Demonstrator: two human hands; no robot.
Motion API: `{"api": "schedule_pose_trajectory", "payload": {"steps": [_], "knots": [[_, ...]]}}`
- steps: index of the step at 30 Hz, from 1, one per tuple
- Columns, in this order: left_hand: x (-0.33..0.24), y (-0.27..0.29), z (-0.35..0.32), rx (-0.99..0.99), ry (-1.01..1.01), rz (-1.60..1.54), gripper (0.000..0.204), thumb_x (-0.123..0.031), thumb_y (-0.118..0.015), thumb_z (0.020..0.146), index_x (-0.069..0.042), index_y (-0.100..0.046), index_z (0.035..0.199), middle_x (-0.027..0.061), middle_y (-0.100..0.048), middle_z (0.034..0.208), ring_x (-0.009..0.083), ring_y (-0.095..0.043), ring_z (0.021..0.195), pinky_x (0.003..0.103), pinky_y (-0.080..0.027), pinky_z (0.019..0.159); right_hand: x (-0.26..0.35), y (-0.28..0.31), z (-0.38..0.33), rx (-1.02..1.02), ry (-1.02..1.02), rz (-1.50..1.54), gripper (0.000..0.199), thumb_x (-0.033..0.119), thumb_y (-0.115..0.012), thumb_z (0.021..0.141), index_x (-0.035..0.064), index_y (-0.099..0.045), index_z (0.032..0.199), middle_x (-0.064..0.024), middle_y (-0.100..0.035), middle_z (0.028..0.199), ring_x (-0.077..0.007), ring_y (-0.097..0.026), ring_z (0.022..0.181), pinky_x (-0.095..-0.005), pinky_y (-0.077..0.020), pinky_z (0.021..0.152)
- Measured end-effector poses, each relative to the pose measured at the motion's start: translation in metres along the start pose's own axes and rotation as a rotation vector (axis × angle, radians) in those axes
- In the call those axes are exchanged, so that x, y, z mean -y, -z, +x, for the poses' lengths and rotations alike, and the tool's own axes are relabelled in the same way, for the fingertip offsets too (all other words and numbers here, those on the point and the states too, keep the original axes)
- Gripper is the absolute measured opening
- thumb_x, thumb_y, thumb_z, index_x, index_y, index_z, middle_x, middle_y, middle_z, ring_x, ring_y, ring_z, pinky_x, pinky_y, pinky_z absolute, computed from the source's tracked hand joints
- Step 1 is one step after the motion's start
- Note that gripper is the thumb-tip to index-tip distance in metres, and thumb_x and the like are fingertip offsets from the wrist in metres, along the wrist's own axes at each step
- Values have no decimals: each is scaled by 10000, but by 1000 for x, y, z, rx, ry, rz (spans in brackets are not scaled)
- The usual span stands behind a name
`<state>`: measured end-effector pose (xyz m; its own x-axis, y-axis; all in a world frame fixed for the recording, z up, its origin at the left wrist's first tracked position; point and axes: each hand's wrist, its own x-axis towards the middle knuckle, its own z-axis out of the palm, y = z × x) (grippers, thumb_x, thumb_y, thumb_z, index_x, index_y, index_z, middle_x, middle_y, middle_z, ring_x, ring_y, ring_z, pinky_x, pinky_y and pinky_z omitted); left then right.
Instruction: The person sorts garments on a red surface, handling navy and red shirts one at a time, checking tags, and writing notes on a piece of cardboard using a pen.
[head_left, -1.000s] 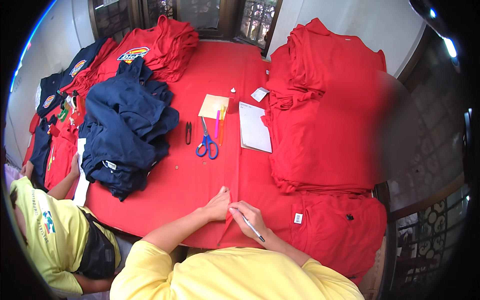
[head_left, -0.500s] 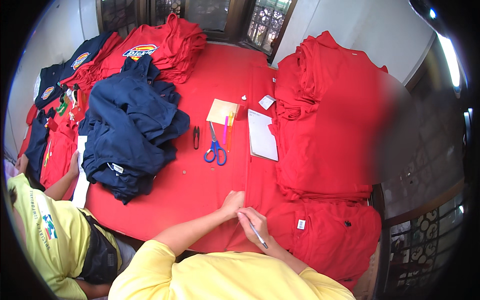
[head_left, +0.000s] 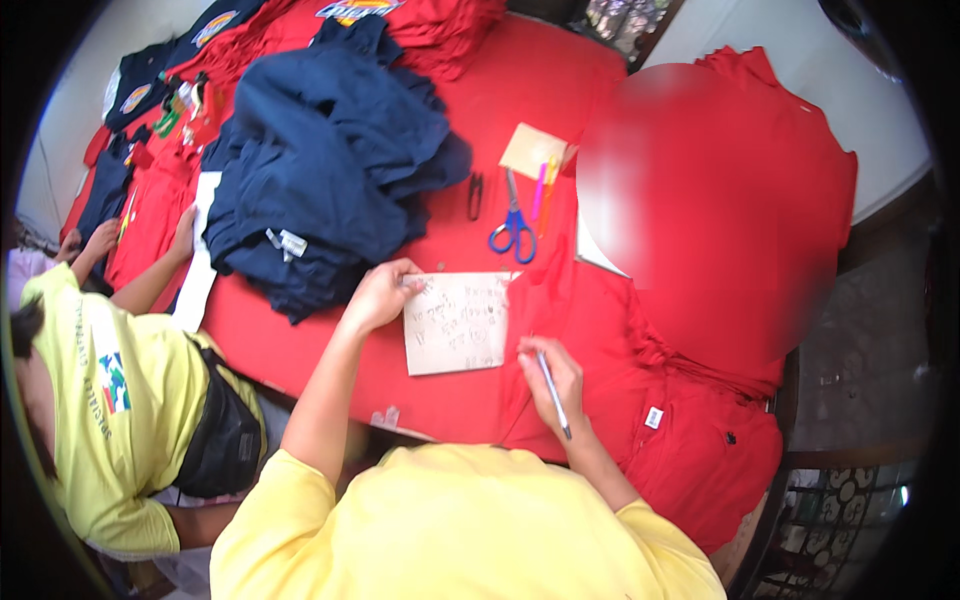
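My left hand (head_left: pixel 382 296) grips the upper left corner of a pale, square piece of card (head_left: pixel 452 340) covered in handwriting, between thumb and fingers. The card lies over the red-covered table. To its right, my right hand (head_left: pixel 556 375) is closed around a pen (head_left: pixel 551 382), which slants down toward my wrist, off the card. Beyond the card lie blue-handled scissors (head_left: pixel 513 238), black thread snips (head_left: pixel 475 197), a pink marker (head_left: pixel 539 190), an orange pen (head_left: pixel 549 180) and a cream slip of paper (head_left: pixel 531 150).
A heap of navy garments (head_left: pixel 320 150) is left of the card. Red shirts (head_left: pixel 730 220) are piled high on the right, partly blurred, beside a white pad (head_left: pixel 600 262). At left, a person in a yellow shirt (head_left: pixel 115 370) holds a white strip (head_left: pixel 203 250).
The view has shifted, so the table things sit farther right. My hands have moved apart; the left now holds the card, which did not show before. The pen stays in my right hand.
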<state>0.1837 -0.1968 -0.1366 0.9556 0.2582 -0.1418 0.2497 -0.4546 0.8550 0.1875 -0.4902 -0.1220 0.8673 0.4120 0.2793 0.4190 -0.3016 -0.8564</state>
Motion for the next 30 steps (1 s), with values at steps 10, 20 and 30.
{"api": "schedule_pose_trajectory", "payload": {"steps": [10, 20, 30], "knots": [[20, 1, -18, -57, 35, -64, 204, -136, -652, 862, -7, -679, 1017, 140, -693, 843, 213, -665, 804, 326, -501, 764, -6, -50, 39, 35, 220, -111, 255, 2, -637, 830, 12, -613, 1084, -123, -653, 957, -247, -622, 863, -345, -486, 775], [3, -64, 26, 207, -169, -238, 176, -126, -564, 954, 14, -653, 1013, 25, -650, 816, 78, -560, 759, 262, -475, 699, -17, 19, -3, 580, 413, -473, 246, 125, -711, 737, 80, -639, 968, -58, -623, 899, -235, -577, 914, -380, -424, 783], [-7, -62, 46, 266, 76, -649, 183, -120, -540, 945, -6, -641, 1047, 2, -615, 818, 68, -482, 633, 223, -387, 565, 1, 6, -9, 122, 450, -620, 492, 99, -752, 698, 56, -580, 1156, -120, -588, 1236, -306, -498, 1192, -436, -416, 960]]}}
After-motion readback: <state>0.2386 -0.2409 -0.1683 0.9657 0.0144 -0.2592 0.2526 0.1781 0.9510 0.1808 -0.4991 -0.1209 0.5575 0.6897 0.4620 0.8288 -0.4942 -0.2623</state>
